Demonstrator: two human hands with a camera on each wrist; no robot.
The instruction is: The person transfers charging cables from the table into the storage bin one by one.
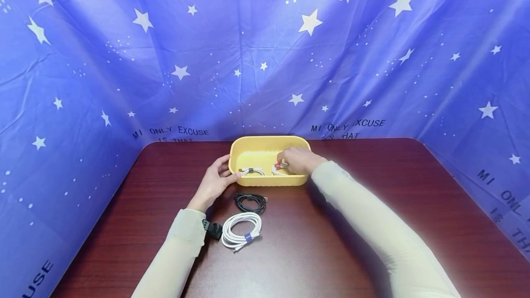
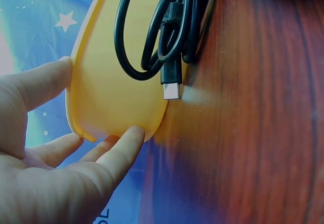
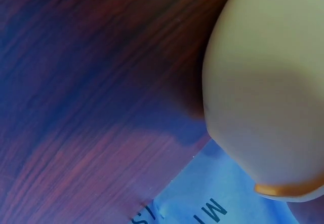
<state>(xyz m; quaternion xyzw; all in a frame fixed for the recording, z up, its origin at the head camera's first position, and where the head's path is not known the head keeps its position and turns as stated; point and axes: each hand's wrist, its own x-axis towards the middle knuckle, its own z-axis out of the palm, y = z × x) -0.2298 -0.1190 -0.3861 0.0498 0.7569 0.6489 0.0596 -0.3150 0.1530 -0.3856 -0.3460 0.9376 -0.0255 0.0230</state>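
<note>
A yellow plastic bin [image 1: 273, 180] stands near the table's back edge. My left hand [image 1: 213, 183] holds its left end, thumb by the front corner and fingers along the outside; the left wrist view shows these fingertips against the bin [image 2: 101, 97]. Inside the bin, my right hand [image 1: 300, 160] pinches a coiled white cable with a red tie [image 1: 278, 166]; its fingertips are partly hidden. To the left within the bin lies another white cable with a black tie [image 1: 252, 171]. The right wrist view shows mainly the bin's outer wall [image 3: 268, 82], not the grip.
A coiled black cable [image 1: 250, 203] lies just in front of the bin, its metal plug [image 2: 172, 90] showing close up. Nearer me sits a larger white cable coil with a blue tie [image 1: 241, 231]. A blue star-patterned curtain [image 1: 265, 49] encloses the dark red wooden table [image 1: 331, 243].
</note>
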